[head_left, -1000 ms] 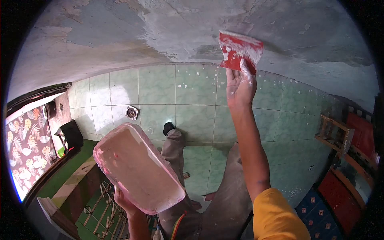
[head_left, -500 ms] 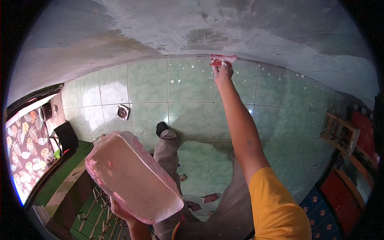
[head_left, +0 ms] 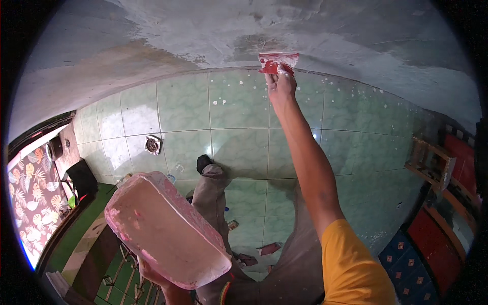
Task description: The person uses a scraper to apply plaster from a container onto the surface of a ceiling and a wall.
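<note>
My right hand point(head_left: 282, 84) reaches far forward, its fingers closed on a red scraper point(head_left: 277, 65) smeared with white. The scraper's wide edge lies against the grey plastered wall point(head_left: 193, 30), a little above the floor line. Under the near left, my left hand point(head_left: 150, 272) grips a pink-rimmed rectangular tub point(head_left: 168, 229) by its lower side; some of its fingers are hidden behind the tub. The tub is tilted, and its pale inside shows a whitish coating with a few pink patches.
Green floor tiles point(head_left: 239, 147) bear white spatters near the wall. An ashtray-like dish point(head_left: 152, 145) sits on them at left. A wooden frame point(head_left: 431, 160) stands at right. Below the tub are metal bars point(head_left: 124, 279); a patterned curtain point(head_left: 38, 198) hangs far left.
My right hand and the scraper have moved up the wall from the floor line and slightly left. The tub has shifted slightly down and left in my left hand.
</note>
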Demonstrator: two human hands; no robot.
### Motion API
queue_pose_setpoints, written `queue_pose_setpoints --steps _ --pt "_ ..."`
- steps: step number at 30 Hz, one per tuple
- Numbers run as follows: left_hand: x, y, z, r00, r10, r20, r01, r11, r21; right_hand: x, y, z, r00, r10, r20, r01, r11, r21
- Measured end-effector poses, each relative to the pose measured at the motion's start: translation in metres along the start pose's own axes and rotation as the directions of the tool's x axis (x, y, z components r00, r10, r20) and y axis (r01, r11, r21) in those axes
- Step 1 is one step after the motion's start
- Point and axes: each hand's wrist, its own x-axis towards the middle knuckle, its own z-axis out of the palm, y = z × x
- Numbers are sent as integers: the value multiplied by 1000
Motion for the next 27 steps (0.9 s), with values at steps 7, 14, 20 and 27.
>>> queue_pose_setpoints --steps 7,14,20,27 --pt "4 43 -19 988 -149 -33 145 985 -94 -156 -98 67 941 -217 261 218 976 23" --pt "9 50 -34 998 -61 -27 56 985 -162 -118 -49 21 994 -103 -37 102 994 -26" --pt "23 12 -54 929 335 159 -368 777 510 19 51 -38 986 -6 -168 -28 980 -198" --pt "44 -27 -34 991 116 -61 -101 972 210 74 59 -12 991 -30 -130 34 999 29"
